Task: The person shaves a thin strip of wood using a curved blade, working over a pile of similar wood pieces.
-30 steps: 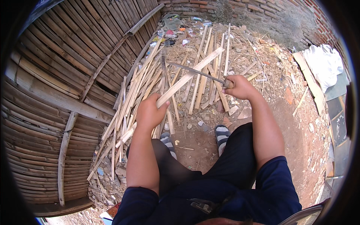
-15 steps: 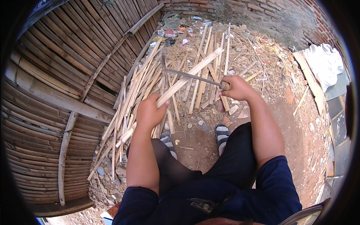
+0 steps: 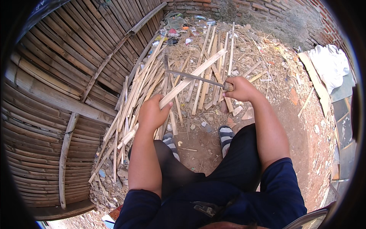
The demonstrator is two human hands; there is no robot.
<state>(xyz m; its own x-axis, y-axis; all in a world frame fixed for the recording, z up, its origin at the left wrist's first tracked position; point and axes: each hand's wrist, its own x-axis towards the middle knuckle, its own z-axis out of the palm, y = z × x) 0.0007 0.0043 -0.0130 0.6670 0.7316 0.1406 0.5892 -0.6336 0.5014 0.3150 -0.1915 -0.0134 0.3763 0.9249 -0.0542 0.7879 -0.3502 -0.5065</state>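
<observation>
Bamboo slat (image 3: pixel 192 79) is slanting out over the strip pile (image 3: pixel 152 87). We are gripping its near end in our left hand (image 3: pixel 152 114), steadying it, while our right hand (image 3: pixel 240 88) is clenching a long knife (image 3: pixel 194 77) — blade lying across it.

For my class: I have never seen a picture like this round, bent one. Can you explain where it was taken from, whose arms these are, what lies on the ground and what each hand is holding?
The camera sits on a person's head and looks down, so the arms rising from the lower edge are the person's own. Its wide lens bends straight lines near the rim. The left hand grips a long pale bamboo strip that slants up to the right. The right hand holds the handle of a long knife, its blade laid across that strip. On the dirt ground lies a pile of split bamboo strips. A woven bamboo wall stands to the left, with a brick wall at the far end.
</observation>
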